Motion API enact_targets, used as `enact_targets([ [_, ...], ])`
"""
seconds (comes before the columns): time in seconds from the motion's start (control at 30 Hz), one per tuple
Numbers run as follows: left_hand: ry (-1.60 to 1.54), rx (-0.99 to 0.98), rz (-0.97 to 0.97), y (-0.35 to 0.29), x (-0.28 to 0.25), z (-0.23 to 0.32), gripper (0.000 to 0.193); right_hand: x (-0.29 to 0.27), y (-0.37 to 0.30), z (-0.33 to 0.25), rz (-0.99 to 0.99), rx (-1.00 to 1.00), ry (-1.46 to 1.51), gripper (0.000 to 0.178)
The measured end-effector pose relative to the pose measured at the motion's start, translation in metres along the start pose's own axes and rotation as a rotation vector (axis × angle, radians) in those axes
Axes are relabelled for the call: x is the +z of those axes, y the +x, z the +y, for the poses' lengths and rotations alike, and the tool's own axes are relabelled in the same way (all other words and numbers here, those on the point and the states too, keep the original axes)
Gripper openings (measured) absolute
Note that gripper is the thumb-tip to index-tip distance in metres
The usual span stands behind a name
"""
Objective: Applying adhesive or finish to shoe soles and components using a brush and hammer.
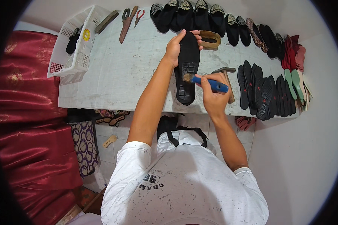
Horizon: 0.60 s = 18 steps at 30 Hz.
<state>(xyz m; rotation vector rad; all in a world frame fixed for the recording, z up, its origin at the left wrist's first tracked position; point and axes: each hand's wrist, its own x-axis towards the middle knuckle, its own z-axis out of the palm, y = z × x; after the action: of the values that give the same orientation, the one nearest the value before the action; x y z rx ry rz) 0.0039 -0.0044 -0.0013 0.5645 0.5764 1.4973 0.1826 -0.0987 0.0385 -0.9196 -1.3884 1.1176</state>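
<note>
Sole: black shoe sole (187,67), tread side up, lying lengthwise on the white worktable (120,71), its near end close to the table's front edge.
Left hand: my left hand (175,47) is closed around the far end of the sole, fingers curled over its tip, pinning it down.
Right hand: my right hand (211,92) is wrapped around the blue handle of a small brush (206,82); the bristles touch the sole about mid-length.
Just beside: a hammer (226,80) lies under and behind my right hand; a wooden block (209,39) sits at the sole's far end.
Right of sole: a fanned stack of black soles (261,90), then green and pale insoles (296,84).
Far edge: a row of black slippers (199,15) with decorated fronts.
Far left: white plastic basket (77,45); pliers (139,15) and other hand tools nearby.
Off table: red fabric (30,112) on my left.
</note>
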Motion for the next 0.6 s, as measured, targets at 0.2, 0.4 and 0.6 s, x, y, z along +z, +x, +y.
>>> enact_targets([
  [0.2, 0.001, -0.004, -0.002, -0.002, 0.000, 0.000, 0.049, -0.006, -0.044, 0.011, -0.218, -0.139, -0.169, 0.002],
  [0.4, -0.020, -0.012, -0.026, -0.001, 0.000, -0.001, 0.049, -0.016, -0.028, 0.005, -0.192, 0.166, 0.002, 0.008],
  [0.6, -0.011, -0.010, -0.006, 0.000, -0.001, 0.000, 0.049, -0.007, -0.021, 0.022, -0.111, 0.181, 0.190, 0.009],
])
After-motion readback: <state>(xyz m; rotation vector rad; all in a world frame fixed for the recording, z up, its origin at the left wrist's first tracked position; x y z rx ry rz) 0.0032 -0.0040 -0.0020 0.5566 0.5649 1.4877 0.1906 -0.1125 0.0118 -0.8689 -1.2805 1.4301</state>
